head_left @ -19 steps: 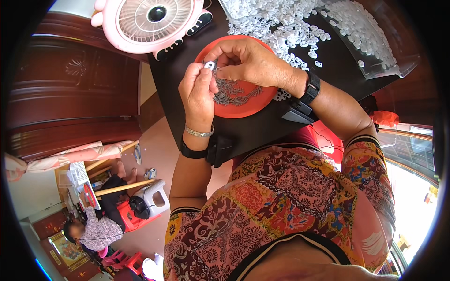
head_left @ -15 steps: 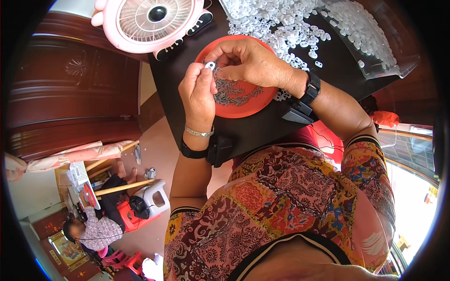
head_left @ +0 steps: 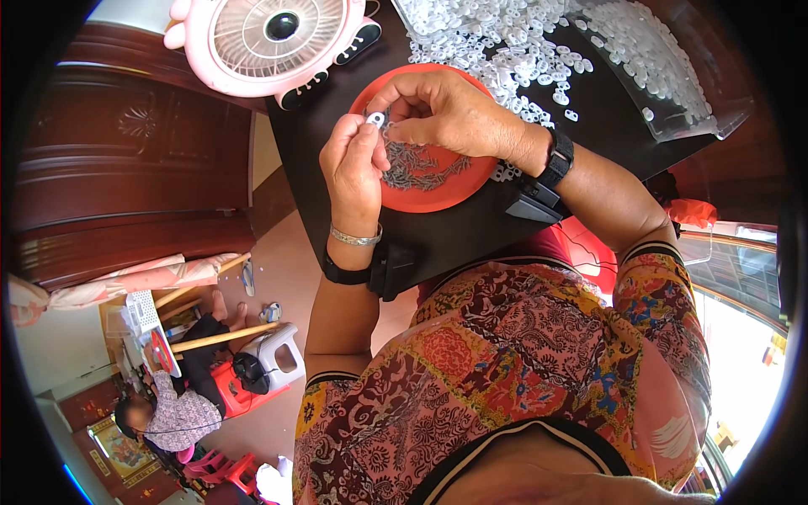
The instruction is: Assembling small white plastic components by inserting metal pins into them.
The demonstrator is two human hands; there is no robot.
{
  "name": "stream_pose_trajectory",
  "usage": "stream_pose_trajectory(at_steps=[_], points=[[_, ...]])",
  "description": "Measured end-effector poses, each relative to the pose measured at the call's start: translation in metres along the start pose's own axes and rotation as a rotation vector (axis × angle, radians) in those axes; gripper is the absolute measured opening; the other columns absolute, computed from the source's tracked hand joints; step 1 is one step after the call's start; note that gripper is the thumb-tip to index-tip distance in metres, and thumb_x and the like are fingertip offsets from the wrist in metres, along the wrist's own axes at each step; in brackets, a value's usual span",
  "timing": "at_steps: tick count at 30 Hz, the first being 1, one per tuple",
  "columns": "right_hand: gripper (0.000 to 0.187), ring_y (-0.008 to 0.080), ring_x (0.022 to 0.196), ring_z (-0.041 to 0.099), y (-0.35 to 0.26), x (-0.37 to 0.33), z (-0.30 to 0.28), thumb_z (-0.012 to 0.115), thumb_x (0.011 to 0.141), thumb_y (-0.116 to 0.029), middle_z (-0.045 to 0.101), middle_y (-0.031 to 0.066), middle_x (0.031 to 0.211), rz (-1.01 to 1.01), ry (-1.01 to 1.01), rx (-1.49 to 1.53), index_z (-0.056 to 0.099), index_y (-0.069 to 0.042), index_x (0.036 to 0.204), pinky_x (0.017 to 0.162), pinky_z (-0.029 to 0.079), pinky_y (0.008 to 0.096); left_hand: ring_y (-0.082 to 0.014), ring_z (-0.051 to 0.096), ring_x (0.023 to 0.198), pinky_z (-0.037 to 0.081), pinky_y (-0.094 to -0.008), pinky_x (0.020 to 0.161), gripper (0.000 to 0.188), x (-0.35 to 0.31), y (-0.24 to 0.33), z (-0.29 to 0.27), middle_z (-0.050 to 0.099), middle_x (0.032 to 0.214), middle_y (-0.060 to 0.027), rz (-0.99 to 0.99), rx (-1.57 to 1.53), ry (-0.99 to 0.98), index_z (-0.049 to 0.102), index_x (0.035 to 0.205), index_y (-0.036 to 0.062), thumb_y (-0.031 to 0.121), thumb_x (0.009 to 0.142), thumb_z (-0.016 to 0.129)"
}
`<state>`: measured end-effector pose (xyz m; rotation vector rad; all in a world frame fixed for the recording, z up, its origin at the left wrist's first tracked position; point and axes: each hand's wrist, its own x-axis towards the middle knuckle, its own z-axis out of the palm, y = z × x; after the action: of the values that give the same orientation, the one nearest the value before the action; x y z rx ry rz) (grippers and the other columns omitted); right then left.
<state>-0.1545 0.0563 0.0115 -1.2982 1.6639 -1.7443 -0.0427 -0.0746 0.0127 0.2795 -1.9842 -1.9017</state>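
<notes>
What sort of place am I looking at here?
Probably a room in a home, perhaps doubling as a workspace: a pink electric fan, a carved dark-wood panel, and a heap of small white plastic pieces on a black table.

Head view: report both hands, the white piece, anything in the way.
Left hand pinching small white piece. Right hand close by it, hold unclear. Hands hide part of red plate bearing small grey pieces.

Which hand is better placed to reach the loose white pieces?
Probably the right hand: it is nearer the loose white pieces, while the left hand pinches a white piece.
</notes>
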Motion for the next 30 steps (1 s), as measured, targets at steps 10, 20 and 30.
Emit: stream_pose_trajectory(at_steps=[10,20,30], points=[[0.023,0.0071,0.063,0.055,0.0,0.0,-0.001,0.067,0.078,-0.006,0.059,0.0016,0.068,-0.033,-0.005,-0.048,0.063,-0.002,0.1,0.058,0.045,0.0227,-0.0103,0.048,0.053,0.033,-0.0208,0.047,0.019,0.001,0.003,0.001,0.049,0.063,-0.0017,-0.146,-0.149,0.009,0.054,0.087,0.0022,0.02,0.091,0.047],[0.031,0.0056,0.071,0.051,-0.011,0.0,-0.003,0.063,0.081,0.001,0.054,-0.0014,0.077,0.139,-0.084,-0.031,0.059,-0.003,0.111,0.065,0.044,0.0207,-0.0109,0.047,0.052,0.033,-0.0208,0.046,0.02,0.001,0.0,0.004,0.048,0.063,-0.0017,-0.068,-0.099,0.081,0.053,0.084,0.0033,0.02,0.091,0.046],[0.035,0.0064,0.065,0.052,-0.011,0.0,-0.004,0.065,0.081,-0.004,0.056,0.0006,0.075,0.186,-0.084,0.084,0.056,0.0,0.115,0.059,0.044,0.0202,-0.0163,0.046,0.051,0.031,-0.0256,0.045,0.021,0.008,-0.003,-0.009,0.044,0.061,-0.0027,-0.356,-0.481,0.026,0.05,0.081,0.0057,0.024,0.09,0.051]])
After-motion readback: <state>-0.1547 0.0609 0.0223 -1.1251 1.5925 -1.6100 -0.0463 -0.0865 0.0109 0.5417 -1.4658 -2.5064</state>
